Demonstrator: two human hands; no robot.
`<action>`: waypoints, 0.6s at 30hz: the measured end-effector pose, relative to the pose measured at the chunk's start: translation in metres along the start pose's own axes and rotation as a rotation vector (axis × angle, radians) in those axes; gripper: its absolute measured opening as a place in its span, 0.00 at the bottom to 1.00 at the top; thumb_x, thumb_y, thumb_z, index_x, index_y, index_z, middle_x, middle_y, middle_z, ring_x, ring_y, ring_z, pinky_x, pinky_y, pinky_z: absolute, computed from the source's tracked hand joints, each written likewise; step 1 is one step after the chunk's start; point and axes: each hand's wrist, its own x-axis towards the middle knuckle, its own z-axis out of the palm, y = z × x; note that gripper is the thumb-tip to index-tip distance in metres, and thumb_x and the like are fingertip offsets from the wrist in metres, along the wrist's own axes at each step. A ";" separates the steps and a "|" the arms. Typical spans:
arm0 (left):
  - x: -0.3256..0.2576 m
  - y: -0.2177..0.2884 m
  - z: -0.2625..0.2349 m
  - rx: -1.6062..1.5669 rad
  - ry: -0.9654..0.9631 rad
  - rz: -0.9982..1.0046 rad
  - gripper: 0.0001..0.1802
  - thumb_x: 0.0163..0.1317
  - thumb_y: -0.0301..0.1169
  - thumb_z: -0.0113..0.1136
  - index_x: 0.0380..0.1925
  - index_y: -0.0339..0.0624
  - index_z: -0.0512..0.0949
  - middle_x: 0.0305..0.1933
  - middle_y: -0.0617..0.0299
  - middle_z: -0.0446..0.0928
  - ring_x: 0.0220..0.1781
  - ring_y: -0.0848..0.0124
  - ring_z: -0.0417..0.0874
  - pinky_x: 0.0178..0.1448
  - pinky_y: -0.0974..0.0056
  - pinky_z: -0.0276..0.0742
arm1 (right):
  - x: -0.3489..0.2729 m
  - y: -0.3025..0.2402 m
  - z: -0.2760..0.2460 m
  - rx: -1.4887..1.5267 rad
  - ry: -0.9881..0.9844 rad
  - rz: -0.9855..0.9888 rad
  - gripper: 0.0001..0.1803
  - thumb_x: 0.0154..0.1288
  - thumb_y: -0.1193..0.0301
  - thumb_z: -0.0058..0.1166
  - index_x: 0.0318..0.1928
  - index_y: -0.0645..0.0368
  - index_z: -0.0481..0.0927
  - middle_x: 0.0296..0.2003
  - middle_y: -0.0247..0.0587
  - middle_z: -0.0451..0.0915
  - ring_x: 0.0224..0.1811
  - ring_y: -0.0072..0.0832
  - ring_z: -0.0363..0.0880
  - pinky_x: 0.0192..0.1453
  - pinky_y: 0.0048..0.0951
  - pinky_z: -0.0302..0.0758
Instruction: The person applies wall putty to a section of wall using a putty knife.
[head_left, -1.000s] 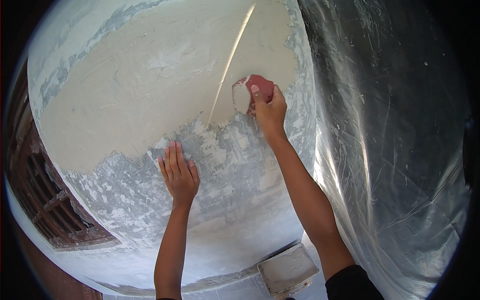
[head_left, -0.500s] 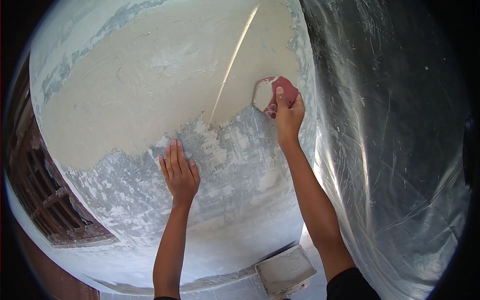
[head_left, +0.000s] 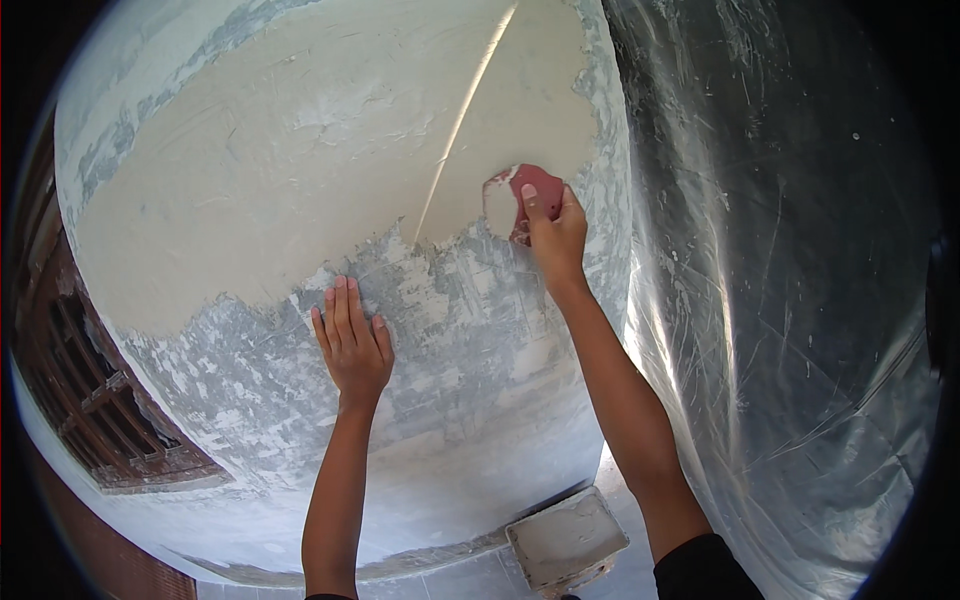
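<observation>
In front of me is a wall [head_left: 470, 350], mottled grey and white low down. Its upper part carries a smooth cream layer of plaster [head_left: 270, 190] with a ragged lower edge. My right hand [head_left: 557, 240] grips a red plastic scraper [head_left: 541, 190], thumb on its face and the fingers behind it hidden. Cream filler coats the scraper's left side, which lies at the wall near the right end of the ragged edge. My left hand [head_left: 352, 340] rests on the wall just below that edge, fingers stretched out, holding nothing.
On the floor at the wall's foot stands a rectangular tub [head_left: 565, 540] of pale filler. Clear plastic sheeting [head_left: 780, 300] hangs along the right side. A brown wooden window grille [head_left: 110, 400] is set in the wall at the left. A thin light streak crosses the plaster.
My right hand has moved the scraper a little left and down along the wall. My left hand stays spread at the same place on the wall.
</observation>
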 end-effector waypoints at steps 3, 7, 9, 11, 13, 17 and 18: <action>0.000 0.002 0.000 0.008 0.012 -0.016 0.28 0.73 0.34 0.43 0.70 0.34 0.63 0.74 0.52 0.63 0.78 0.58 0.59 0.81 0.47 0.49 | 0.018 -0.018 -0.025 0.312 0.279 0.219 0.14 0.71 0.66 0.59 0.47 0.65 0.77 0.37 0.40 0.83 0.33 0.24 0.83 0.36 0.25 0.79; 0.000 0.002 -0.001 0.017 0.012 -0.022 0.28 0.73 0.35 0.44 0.70 0.34 0.65 0.74 0.54 0.65 0.78 0.60 0.59 0.81 0.48 0.49 | -0.014 -0.026 0.008 0.194 -0.102 -0.012 0.21 0.69 0.64 0.61 0.51 0.69 0.76 0.39 0.45 0.83 0.44 0.31 0.83 0.50 0.31 0.77; -0.002 -0.001 -0.002 0.016 -0.002 -0.013 0.28 0.73 0.34 0.43 0.70 0.33 0.63 0.74 0.52 0.63 0.78 0.58 0.58 0.81 0.46 0.49 | -0.008 -0.018 0.009 0.083 -0.081 -0.025 0.20 0.69 0.64 0.61 0.50 0.69 0.77 0.39 0.45 0.84 0.42 0.30 0.83 0.49 0.31 0.77; 0.001 0.003 -0.002 0.005 -0.009 -0.002 0.29 0.73 0.34 0.43 0.71 0.32 0.61 0.75 0.51 0.61 0.78 0.57 0.57 0.81 0.45 0.48 | 0.015 -0.009 -0.009 0.150 0.072 0.096 0.16 0.70 0.65 0.60 0.47 0.68 0.78 0.38 0.44 0.84 0.39 0.28 0.83 0.45 0.30 0.79; 0.001 0.003 0.000 0.010 0.002 -0.001 0.29 0.73 0.33 0.43 0.71 0.32 0.61 0.75 0.50 0.62 0.78 0.56 0.58 0.81 0.45 0.48 | 0.022 -0.018 -0.020 0.265 0.254 0.171 0.15 0.71 0.66 0.59 0.47 0.66 0.78 0.38 0.42 0.84 0.36 0.25 0.83 0.40 0.26 0.78; 0.001 0.005 0.000 0.028 0.012 -0.022 0.27 0.73 0.35 0.44 0.69 0.34 0.65 0.73 0.54 0.65 0.78 0.60 0.60 0.81 0.48 0.49 | -0.007 -0.017 0.021 0.113 -0.085 -0.125 0.22 0.67 0.60 0.64 0.44 0.70 0.76 0.41 0.53 0.80 0.42 0.34 0.81 0.47 0.33 0.78; 0.001 0.003 -0.001 0.027 0.021 -0.018 0.27 0.73 0.34 0.43 0.69 0.34 0.65 0.73 0.54 0.65 0.78 0.60 0.60 0.81 0.48 0.49 | -0.016 -0.041 0.021 -0.117 -0.251 -0.122 0.25 0.65 0.59 0.65 0.46 0.72 0.76 0.44 0.59 0.78 0.48 0.38 0.80 0.52 0.37 0.76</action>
